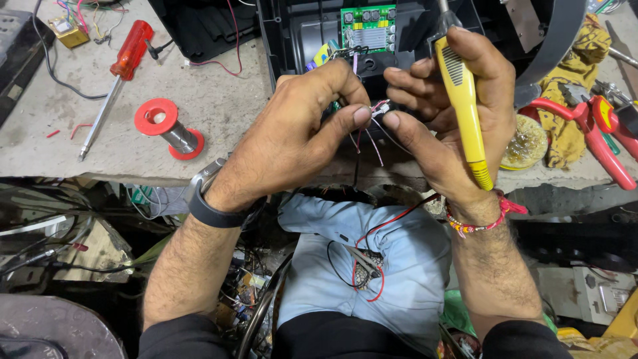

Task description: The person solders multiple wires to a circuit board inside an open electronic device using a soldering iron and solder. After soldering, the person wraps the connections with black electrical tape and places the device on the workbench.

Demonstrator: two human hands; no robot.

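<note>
Seen from a head-worn camera, a person sits at a cluttered workbench [219, 100], a light blue cloth [399, 259] across the lap with red and black wires and a small tool lying on it. Above the lap, both hands meet over the bench's front edge. The left hand [292, 136], a dark watch at its wrist, pinches thin wires [375, 129] between thumb and forefinger. The right hand [452, 113], with a beaded bracelet at its wrist, closes thumb and forefinger on the same wire ends, fingertips of the two hands almost touching. That right hand is also clamped around a yellow soldering iron [465, 110], held nearly upright, its long axis tilted slightly, the metal tip pointing up and away from the person and the handle's butt pointing down towards the wrist. Just beyond the hands stands a black plastic housing [279, 40] with a green circuit board [367, 28] inside. On the bench to the left lie a red spool [166, 126] and a red-handled screwdriver [123, 66], its shaft pointing towards the bench edge. To the right lie red-handled pliers [598, 126] beside a yellow rag [571, 73].
</note>
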